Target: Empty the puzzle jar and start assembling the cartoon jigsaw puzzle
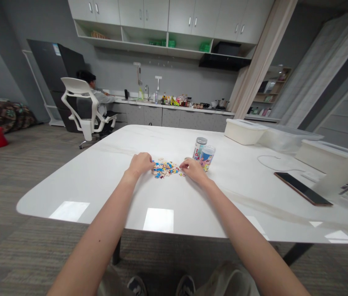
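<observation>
A loose pile of small jigsaw puzzle pieces [164, 169], blue, yellow, red and tan, lies on the white tabletop [106, 187]. At its left edge is my left hand [141, 163], fingers curled closed, with a blue piece showing at the fingertips. My right hand [192, 169] is at the right edge, thumb and fingers pinched together; what is between them is too small to make out. Just behind it stand a printed can with a silver lid [201, 142] and a clear-topped cup with colourful pictures [207, 156]. My right hand partly hides the cup's base.
Lidded white boxes [244, 131] and a clear plastic bin [284, 137] line the table's right side. Nearer lie a dark tablet [301, 188] and a white cable [268, 157]. Beyond the table, a person sits on a white chair [83, 102] by the kitchen counter [149, 109].
</observation>
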A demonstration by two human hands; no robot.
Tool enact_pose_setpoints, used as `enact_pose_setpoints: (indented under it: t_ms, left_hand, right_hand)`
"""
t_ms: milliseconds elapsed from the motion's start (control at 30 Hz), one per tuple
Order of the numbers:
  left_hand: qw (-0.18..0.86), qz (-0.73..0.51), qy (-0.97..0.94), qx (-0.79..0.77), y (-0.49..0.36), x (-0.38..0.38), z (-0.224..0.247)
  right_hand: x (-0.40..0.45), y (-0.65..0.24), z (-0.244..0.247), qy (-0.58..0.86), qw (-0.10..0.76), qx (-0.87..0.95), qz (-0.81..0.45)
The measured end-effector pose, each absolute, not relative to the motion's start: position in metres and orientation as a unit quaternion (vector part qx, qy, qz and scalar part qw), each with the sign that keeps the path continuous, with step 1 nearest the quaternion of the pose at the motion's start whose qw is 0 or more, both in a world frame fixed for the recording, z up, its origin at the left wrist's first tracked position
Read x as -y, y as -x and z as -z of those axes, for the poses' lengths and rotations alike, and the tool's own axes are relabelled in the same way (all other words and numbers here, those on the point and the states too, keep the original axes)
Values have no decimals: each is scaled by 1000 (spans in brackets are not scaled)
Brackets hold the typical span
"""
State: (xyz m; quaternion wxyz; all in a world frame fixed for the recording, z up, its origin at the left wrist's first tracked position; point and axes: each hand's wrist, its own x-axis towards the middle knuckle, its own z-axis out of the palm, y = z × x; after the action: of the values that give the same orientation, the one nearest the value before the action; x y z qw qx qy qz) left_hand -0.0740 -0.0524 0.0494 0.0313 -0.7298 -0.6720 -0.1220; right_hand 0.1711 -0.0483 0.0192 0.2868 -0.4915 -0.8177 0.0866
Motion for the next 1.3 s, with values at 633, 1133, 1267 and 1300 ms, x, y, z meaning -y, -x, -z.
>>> enact_pose_setpoints:
  t_ms: [633, 1133, 1267, 1300]
  left_hand:
    - [-202, 144, 853, 458, 64, 60, -53]
    - [-100, 212, 857, 459, 58, 52, -45]
    - [-49, 177, 846, 501, 58, 54, -49]
    - [-28, 156, 843, 515, 59, 54, -50]
  right_hand:
    - [57, -154, -12, 345, 307, 880, -109]
    - [66, -150, -11, 372, 280, 883, -61]
    - [66, -152, -13, 390, 272, 878, -61]
    - [66, -152, -13, 391, 269, 878, -57]
